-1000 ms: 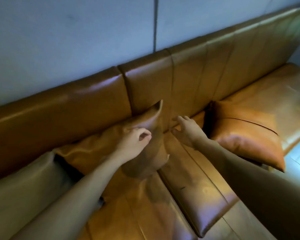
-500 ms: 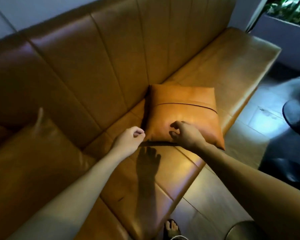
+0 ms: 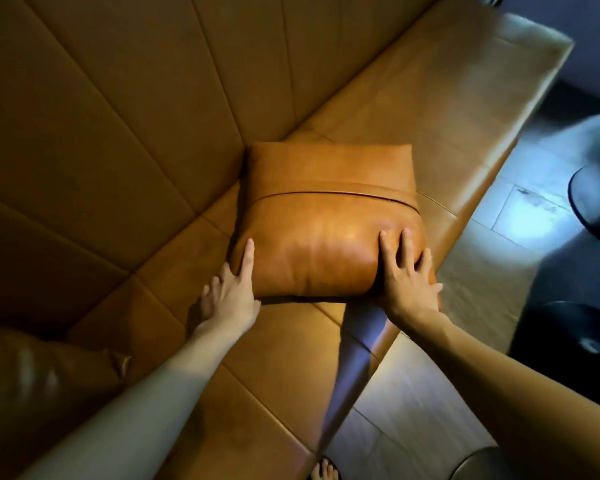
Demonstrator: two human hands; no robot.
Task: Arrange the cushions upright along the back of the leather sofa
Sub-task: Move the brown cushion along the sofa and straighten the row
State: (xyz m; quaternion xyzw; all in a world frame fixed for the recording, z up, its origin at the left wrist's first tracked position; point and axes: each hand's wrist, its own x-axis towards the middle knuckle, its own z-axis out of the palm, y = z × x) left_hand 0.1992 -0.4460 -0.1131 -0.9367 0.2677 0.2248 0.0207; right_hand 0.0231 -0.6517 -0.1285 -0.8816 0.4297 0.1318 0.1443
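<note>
A tan leather cushion [image 3: 326, 216] lies flat on the sofa seat [image 3: 430, 109], its far left corner against the backrest [image 3: 118, 116]. My left hand [image 3: 231, 292] holds its near left corner, index finger on top along the edge. At the near right corner, my right hand [image 3: 407, 275] presses spread fingers into the top and dents it. A second cushion [image 3: 49, 372] leans at the lower left beside my left forearm, only partly in view.
The seat's front edge [image 3: 471, 209] runs diagonally, with a tiled floor [image 3: 520, 244] beyond it. Black round furniture bases [image 3: 596, 195] stand on the right. A foot in a sandal [image 3: 323, 472] shows at the bottom edge.
My view swung right from the first cushion to this flat one. Both hands left the first cushion, reached forward and took hold of this cushion's near corners.
</note>
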